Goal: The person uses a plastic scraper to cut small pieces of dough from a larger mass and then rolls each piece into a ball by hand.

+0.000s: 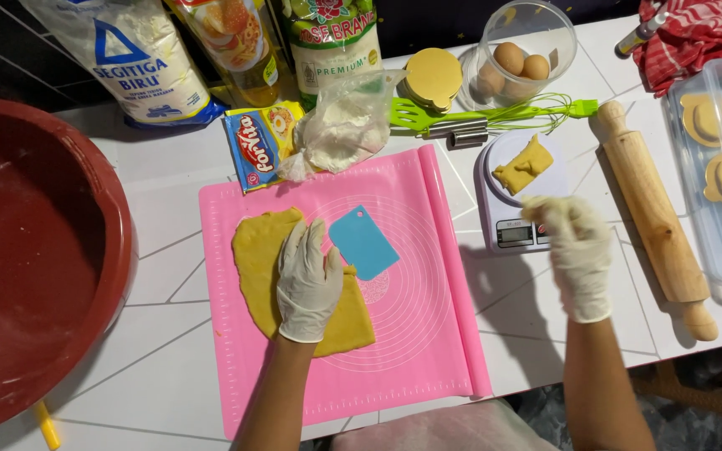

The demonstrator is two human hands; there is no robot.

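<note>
**Gloved hands at the dough mat and the scale**

The left hand (309, 284), in a white disposable glove, lies flat with fingers spread on a flattened sheet of yellow dough (261, 267); its grip is open, pressing rather than holding. The dough rests on the left half of a pink silicone baking mat (428, 334) spread on the white tiled tabletop (169, 334). Just right of the fingertips, a light blue plastic scraper card (364, 242) lies on the mat, apart from the dough.

The right hand (574, 255), also gloved in white, hovers over the front edge of a small white digital kitchen scale (511, 225); it is blurred, so I cannot tell whether its grip is open or closed. A small yellow lump of dough (524, 165) sits on the scale's platform.

Along the back edge stand three packages: a white flour bag with blue markings (131, 58) at the left, a clear yellow oil pouch (231, 42) beside it, and a bag with a green label (332, 42). In front of them lie a small flat blue and yellow sachet (261, 146) and a knotted clear plastic bag of white powder (344, 125). A clear tub holding brown eggs (516, 58) stands further right. A wooden rolling pin (649, 213) lies right of the scale, and a large red plastic basin (35, 250) fills the left side.
</note>
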